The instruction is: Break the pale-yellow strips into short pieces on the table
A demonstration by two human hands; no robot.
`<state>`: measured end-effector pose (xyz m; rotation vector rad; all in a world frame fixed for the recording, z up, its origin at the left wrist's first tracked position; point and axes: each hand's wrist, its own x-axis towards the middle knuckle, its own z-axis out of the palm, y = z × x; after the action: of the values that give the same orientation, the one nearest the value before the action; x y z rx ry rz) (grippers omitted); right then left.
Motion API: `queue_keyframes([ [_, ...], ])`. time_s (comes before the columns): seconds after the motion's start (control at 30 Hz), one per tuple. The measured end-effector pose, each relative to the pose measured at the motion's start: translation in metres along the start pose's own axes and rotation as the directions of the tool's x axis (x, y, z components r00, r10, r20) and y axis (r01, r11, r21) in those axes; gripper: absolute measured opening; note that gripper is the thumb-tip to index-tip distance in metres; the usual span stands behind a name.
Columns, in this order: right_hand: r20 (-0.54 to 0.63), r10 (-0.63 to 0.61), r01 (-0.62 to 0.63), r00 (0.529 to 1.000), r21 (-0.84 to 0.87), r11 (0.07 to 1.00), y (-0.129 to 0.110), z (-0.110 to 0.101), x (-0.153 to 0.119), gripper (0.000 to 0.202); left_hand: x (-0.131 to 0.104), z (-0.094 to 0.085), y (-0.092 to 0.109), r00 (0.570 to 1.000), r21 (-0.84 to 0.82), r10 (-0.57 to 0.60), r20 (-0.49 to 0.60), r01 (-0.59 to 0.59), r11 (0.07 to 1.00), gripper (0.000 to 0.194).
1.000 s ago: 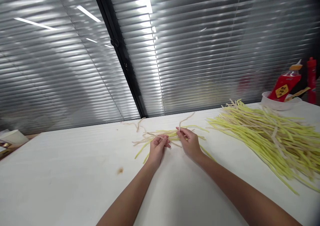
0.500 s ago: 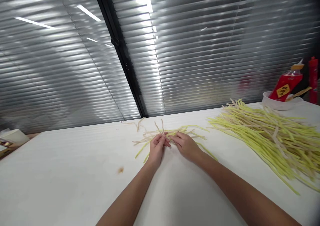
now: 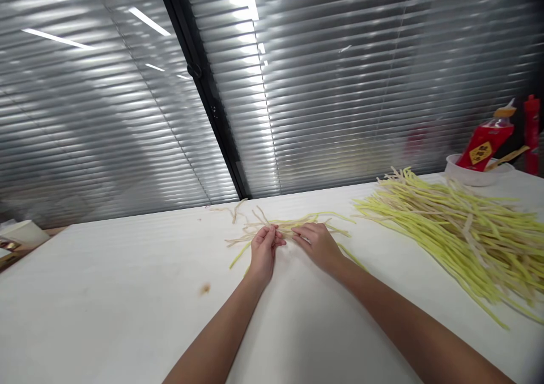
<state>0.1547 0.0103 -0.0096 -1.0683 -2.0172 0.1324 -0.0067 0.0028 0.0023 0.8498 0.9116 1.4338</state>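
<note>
Near the middle of the white table, my left hand (image 3: 264, 248) is closed in a pinch on pale beige strands (image 3: 262, 217) whose ends stick up past the fingertips. My right hand (image 3: 315, 245) is just to its right, thumb and fingertips drawn together over the strands; what lies between them is too small to make out. Beneath and behind both hands, loose yellow-green strands (image 3: 334, 214) and beige ones lie spread out on the table.
A large heap of yellow-green and beige strands (image 3: 459, 231) covers the right side of the white table (image 3: 127, 293). Behind it, a clear bowl (image 3: 467, 176) holds a red bottle (image 3: 487, 143). A few beige strands (image 3: 235, 211) lie near the back edge. Blinds (image 3: 340, 89) stand behind.
My left hand has shifted slightly left, and the beige ends it holds now lean further left. The right hand's fingertips have moved slightly right, leaving a wider gap between the hands.
</note>
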Motion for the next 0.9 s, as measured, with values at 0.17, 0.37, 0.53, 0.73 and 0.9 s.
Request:
queue_keyframes([
  [0.17, 0.015, -0.02, 0.02, 1.0, -0.014, 1.0, -0.002, -0.001, 0.001, 0.019, -0.001, 0.0, 0.0, 1.0, 0.0, -0.001, 0.004, 0.001, 1.0, 0.03],
  [0.37, 0.013, -0.014, 0.014, 1.0, -0.029, 0.999, -0.003, -0.001, 0.001, 0.02, -0.002, 0.003, 0.002, 1.0, -0.004, 0.005, -0.029, -0.005, 1.0, 0.033],
  [0.53, -0.019, 0.021, -0.02, 1.0, 0.059, 0.998, -0.005, -0.003, 0.001, 0.021, -0.001, 0.003, 0.002, 0.998, -0.041, 0.001, -0.062, -0.003, 0.999, 0.031],
  [0.73, -0.121, 0.243, -0.161, 0.963, 0.463, 0.871, -0.01, 0.0, 0.002, 0.015, 0.0, 0.001, -0.005, 0.999, 0.085, 0.028, 0.019, -0.03, 0.996, 0.025],
  [0.9, 0.037, 0.426, -0.266, 0.904, 0.83, 0.491, -0.012, 0.003, 0.006, 0.02, -0.002, 0.002, -0.01, 0.994, 0.198, 0.015, 0.104, -0.035, 0.98, 0.028],
])
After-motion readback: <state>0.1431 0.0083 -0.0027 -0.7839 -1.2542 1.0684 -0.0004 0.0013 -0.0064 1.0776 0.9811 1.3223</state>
